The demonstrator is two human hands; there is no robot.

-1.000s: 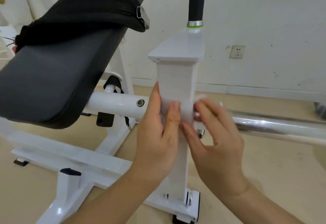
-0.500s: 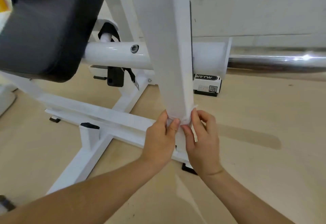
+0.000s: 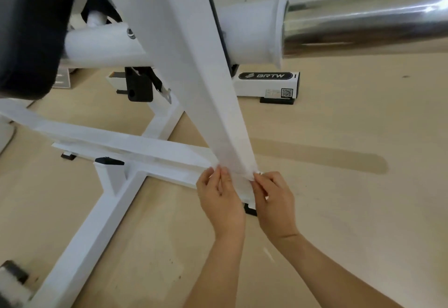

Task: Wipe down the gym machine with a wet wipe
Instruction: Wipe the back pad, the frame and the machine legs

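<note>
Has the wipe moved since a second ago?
Yes: the wet wipe slid down the upright post, from level with the white tube to the base rail.

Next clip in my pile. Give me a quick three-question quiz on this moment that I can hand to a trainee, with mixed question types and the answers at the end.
1. True or false: the left hand and the right hand both hold the wet wipe against the bottom of the white post.
2. What juts out on the person's right of the post? A: a chrome bar. B: a rubber dumbbell. C: a rolled towel.
3. Fill in: the black label on the foot behind the post reads ____.

Key: 1 true; 2 A; 3 BRTW.
</note>
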